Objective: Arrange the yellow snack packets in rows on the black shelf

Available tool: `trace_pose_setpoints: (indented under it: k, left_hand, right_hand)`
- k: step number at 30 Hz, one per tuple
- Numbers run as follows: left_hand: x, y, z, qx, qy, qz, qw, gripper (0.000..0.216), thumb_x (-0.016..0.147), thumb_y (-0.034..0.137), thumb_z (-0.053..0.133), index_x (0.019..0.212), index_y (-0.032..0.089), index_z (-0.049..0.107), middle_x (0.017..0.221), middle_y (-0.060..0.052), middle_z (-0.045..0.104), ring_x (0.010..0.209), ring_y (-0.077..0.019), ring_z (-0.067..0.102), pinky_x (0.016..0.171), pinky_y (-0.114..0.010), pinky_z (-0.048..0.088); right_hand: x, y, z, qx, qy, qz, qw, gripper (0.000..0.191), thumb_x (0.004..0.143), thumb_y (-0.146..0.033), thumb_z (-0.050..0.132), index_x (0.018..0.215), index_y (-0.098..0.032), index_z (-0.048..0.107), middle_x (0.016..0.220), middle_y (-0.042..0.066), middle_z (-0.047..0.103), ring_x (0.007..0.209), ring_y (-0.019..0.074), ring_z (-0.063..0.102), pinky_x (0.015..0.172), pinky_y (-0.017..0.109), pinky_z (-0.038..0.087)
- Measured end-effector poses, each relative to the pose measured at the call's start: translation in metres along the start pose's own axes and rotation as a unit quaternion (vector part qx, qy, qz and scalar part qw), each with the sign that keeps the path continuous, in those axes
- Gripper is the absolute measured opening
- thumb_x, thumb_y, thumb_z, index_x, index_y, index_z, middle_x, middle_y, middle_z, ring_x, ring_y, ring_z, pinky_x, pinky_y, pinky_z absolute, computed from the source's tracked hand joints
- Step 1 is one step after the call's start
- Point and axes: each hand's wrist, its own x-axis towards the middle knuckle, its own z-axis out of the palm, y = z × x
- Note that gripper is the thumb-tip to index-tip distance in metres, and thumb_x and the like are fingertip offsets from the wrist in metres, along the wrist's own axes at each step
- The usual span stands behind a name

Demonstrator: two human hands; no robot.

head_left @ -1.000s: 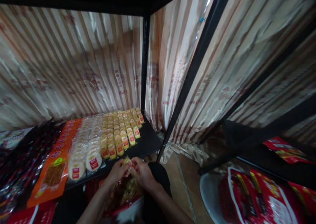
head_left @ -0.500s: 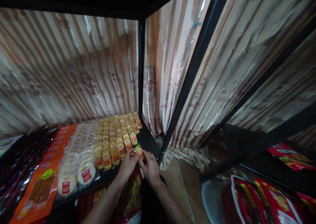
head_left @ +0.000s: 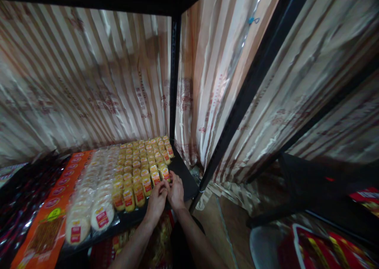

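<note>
Rows of small yellow packaged cakes [head_left: 128,199] with red and white labels stand on the black shelf. At the right front end of these rows is one packaged cake [head_left: 165,172], its label turned toward me. My left hand [head_left: 156,202] has thumb and fingers closed at the lower front edge of that cake. My right hand [head_left: 176,192] grips its lower right side, fingers bent. The fingertips of both hands meet there and hide the cake's bottom.
Left of the cakes lie clear packs of round white cakes [head_left: 102,215], an orange package [head_left: 44,233] and dark shiny packets [head_left: 17,205]. Black shelf posts [head_left: 175,79] rise behind and to the right. Red packages [head_left: 328,245] and a pale stool-like edge [head_left: 260,241] are lower right.
The packaged cake held between both hands has moved up and back, from in front of the rows to their right front end. The view has shifted slightly to the left.
</note>
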Motion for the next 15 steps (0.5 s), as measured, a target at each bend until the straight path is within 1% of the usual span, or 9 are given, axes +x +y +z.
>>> trace_pose_setpoints:
  k: [3, 5, 7, 9, 13, 15]
  left_hand:
    - [0.002, -0.004, -0.002, -0.010, -0.008, -0.001, 1.000, 0.030, 0.074, 0.012, 0.050, 0.102, 0.015, 0.060, 0.110, -0.008, 0.065, 0.100, -0.0184, 0.060, 0.092, -0.030, 0.043]
    - [0.004, -0.008, -0.002, -0.027, -0.012, -0.003, 1.000, 0.030, 0.074, 0.012, 0.049, 0.102, 0.015, 0.061, 0.111, -0.007, 0.065, 0.100, -0.0178, 0.060, 0.091, -0.029, 0.044]
    - [0.005, -0.012, -0.001, -0.041, -0.005, -0.005, 0.999, 0.030, 0.074, 0.011, 0.049, 0.101, 0.015, 0.061, 0.112, -0.008, 0.065, 0.100, -0.0174, 0.060, 0.090, -0.028, 0.044]
    - [0.008, -0.016, 0.000, -0.047, 0.001, -0.006, 0.999, 0.032, 0.074, 0.011, 0.049, 0.102, 0.014, 0.061, 0.113, -0.008, 0.064, 0.101, -0.0172, 0.060, 0.091, -0.028, 0.043]
    - [0.010, -0.018, 0.003, -0.046, 0.005, -0.002, 0.999, 0.033, 0.073, 0.009, 0.048, 0.104, 0.013, 0.061, 0.113, -0.009, 0.064, 0.103, -0.0174, 0.058, 0.095, -0.028, 0.041]
    - [0.009, -0.017, 0.003, -0.035, 0.008, 0.011, 0.999, 0.032, 0.072, 0.009, 0.048, 0.101, 0.014, 0.062, 0.111, -0.008, 0.065, 0.103, -0.0176, 0.058, 0.096, -0.029, 0.040]
  right_hand:
    - [-0.003, 0.001, 0.002, 0.005, 0.005, 0.007, 1.000, 0.042, 0.081, -0.028, 0.047, 0.120, -0.012, 0.050, 0.108, 0.015, 0.057, 0.097, 0.0251, 0.054, 0.084, 0.040, 0.047]
    - [-0.005, 0.001, 0.002, -0.004, 0.019, 0.006, 1.000, 0.039, 0.082, -0.029, 0.047, 0.116, -0.013, 0.051, 0.109, 0.015, 0.056, 0.099, 0.0253, 0.053, 0.086, 0.041, 0.045]
    - [-0.006, 0.002, 0.002, -0.012, 0.031, 0.002, 0.999, 0.032, 0.081, -0.030, 0.047, 0.110, -0.016, 0.054, 0.105, 0.013, 0.057, 0.098, 0.0250, 0.053, 0.087, 0.041, 0.044]
    - [-0.006, 0.003, 0.004, -0.007, 0.032, 0.002, 0.999, 0.026, 0.081, -0.029, 0.047, 0.104, -0.019, 0.055, 0.099, 0.010, 0.057, 0.095, 0.0239, 0.054, 0.084, 0.040, 0.046]
    - [-0.004, 0.007, 0.008, 0.024, 0.015, 0.004, 1.000, 0.020, 0.082, -0.025, 0.044, 0.097, -0.020, 0.055, 0.095, 0.008, 0.056, 0.088, 0.0206, 0.055, 0.079, 0.036, 0.048]
    - [-0.004, 0.007, 0.008, 0.031, 0.006, 0.009, 0.999, 0.018, 0.082, -0.025, 0.043, 0.096, -0.019, 0.054, 0.094, 0.008, 0.055, 0.086, 0.0200, 0.054, 0.078, 0.036, 0.048]
